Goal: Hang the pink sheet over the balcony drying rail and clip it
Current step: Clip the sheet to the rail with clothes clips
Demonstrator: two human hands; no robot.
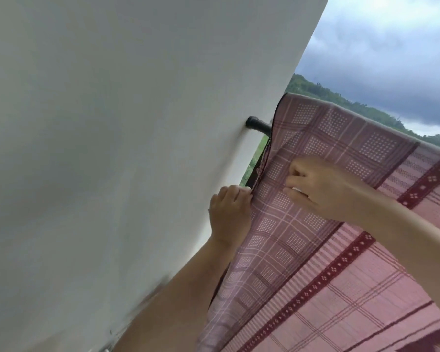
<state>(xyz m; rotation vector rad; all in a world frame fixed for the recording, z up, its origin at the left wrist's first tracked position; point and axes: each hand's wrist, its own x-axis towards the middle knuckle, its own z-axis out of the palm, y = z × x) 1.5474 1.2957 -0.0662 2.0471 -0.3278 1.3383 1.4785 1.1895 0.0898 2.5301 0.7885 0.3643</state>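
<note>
White wall [112,123], checked pink sheet [328,275].

Both bare forearms reach up and forward. The left hand [230,214] is raised with its back toward the camera, fingers [239,191] curled over and gripping the pink sheet [315,262] at its edge. The right hand [320,189] comes in from the right, knuckles up, fingers bent and pinching the fabric just beside the left
</note>
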